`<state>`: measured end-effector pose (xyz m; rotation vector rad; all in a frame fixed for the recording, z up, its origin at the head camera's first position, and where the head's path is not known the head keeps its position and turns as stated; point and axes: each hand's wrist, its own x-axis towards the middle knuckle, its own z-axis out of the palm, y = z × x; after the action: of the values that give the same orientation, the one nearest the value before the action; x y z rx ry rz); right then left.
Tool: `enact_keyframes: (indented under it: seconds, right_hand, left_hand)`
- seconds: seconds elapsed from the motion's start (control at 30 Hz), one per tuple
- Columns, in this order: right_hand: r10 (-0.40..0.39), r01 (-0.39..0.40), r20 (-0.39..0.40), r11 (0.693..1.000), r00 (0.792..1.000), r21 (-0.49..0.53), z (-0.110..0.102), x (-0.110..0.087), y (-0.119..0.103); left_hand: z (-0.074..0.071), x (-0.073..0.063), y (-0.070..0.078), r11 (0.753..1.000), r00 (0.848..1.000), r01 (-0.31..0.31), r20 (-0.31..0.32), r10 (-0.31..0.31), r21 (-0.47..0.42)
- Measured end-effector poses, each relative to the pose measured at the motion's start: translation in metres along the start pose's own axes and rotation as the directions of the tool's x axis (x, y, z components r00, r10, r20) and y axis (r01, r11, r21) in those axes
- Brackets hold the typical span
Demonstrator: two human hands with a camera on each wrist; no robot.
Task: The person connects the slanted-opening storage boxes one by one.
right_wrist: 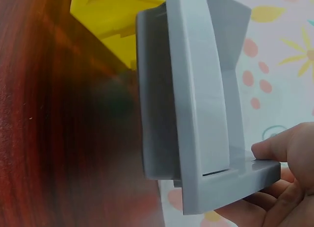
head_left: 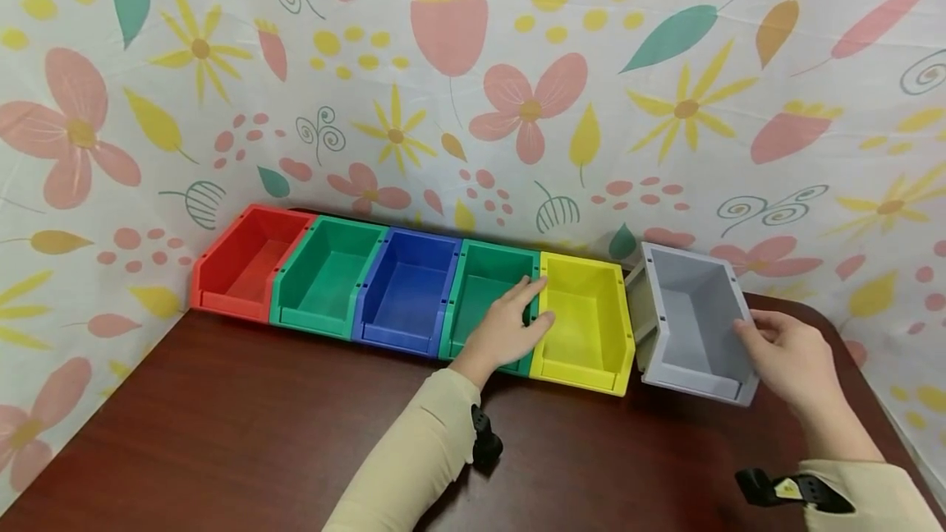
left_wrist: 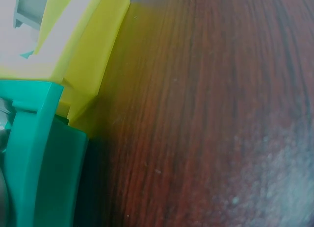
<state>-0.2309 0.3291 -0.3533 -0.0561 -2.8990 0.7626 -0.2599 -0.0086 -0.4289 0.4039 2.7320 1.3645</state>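
Note:
My right hand (head_left: pixel 798 355) grips the right wall of a grey storage bin (head_left: pixel 695 327), thumb on the inner side and fingers outside. In the right wrist view the grey bin (right_wrist: pixel 201 99) is tilted and looks raised off the table. My left hand (head_left: pixel 506 327) reaches over the right-hand green bin (head_left: pixel 480 290), its fingers loosely extended across the wall shared with the yellow bin (head_left: pixel 580 318). The thumb tip is over the yellow bin's left edge. Only a sliver of the left hand shows in its wrist view, beside the green bin (left_wrist: pixel 54 163).
Left of these, a blue bin (head_left: pixel 410 290), another green bin (head_left: pixel 332 282) and a red bin (head_left: pixel 254 261) join the same row. The row stands at the back of a dark brown wooden table (head_left: pixel 244 425), against a flower-patterned cloth (head_left: pixel 443 105).

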Motion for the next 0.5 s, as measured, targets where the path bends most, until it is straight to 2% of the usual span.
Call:
enact_keyframes:
  seconds: [0.13, 0.33, 0.5]
  right_hand:
    - [-0.013, 0.013, -0.003, 0.999, 1.000, -0.029, -0.0035, -0.0005, -0.0033]
    - [-0.082, 0.082, -0.005, 0.993, 0.997, -0.090, 0.0007, 0.0030, -0.0063]
    - [-0.085, 0.093, 0.073, 0.989, 0.994, -0.116, -0.0043, 0.0064, -0.0088]
  left_hand:
    - [0.0019, 0.0008, -0.0005, 1.000, 1.000, -0.003, 0.002, 0.003, -0.004]
    - [0.0028, 0.0013, -0.0027, 1.000, 1.000, -0.017, -0.014, 0.017, -0.001]
    - [0.0016, 0.0007, -0.0027, 1.000, 1.000, -0.025, -0.013, 0.025, -0.001]
